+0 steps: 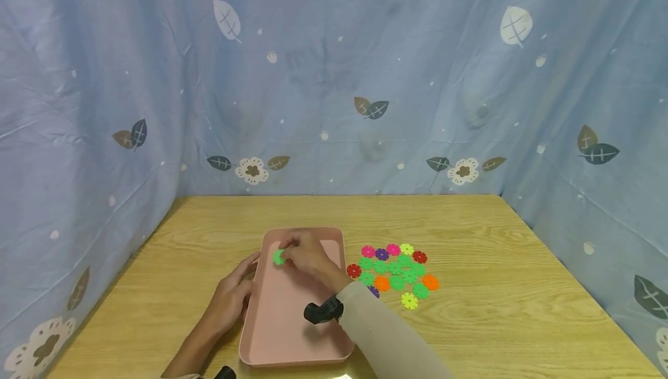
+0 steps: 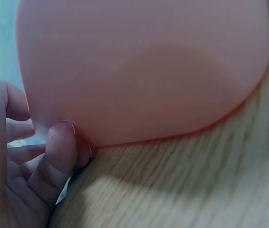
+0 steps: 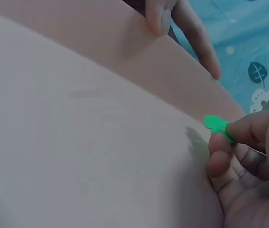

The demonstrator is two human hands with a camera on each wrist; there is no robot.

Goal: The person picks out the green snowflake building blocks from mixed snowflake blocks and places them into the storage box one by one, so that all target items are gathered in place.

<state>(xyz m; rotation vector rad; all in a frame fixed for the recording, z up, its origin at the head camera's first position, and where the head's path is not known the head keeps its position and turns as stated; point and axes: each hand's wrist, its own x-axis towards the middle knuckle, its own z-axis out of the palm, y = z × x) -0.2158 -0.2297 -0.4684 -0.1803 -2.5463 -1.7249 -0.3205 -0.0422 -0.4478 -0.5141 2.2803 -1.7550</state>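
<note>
My right hand [image 1: 307, 254] pinches a small green notched plastic disc [image 1: 279, 257] between thumb and fingers, just over the far left part of a pink tray [image 1: 284, 321]. The disc [image 3: 214, 123] shows close to the tray's inner wall in the right wrist view, its shadow on the tray floor. My left hand [image 1: 229, 296] holds the tray's left side. From the left wrist, its thumb [image 2: 61, 142] lies against the outer wall, and other fingertips are partly hidden behind the tray. Two left fingers [image 3: 157, 16] show at the rim in the right wrist view.
Right of the tray, a loose group of notched discs lies on the wooden table [image 1: 501, 309]: several green discs [image 1: 395, 268], plus pink, purple, red, orange and yellow ones. A blue leaf-patterned curtain [image 1: 323, 77] surrounds the table's back and sides.
</note>
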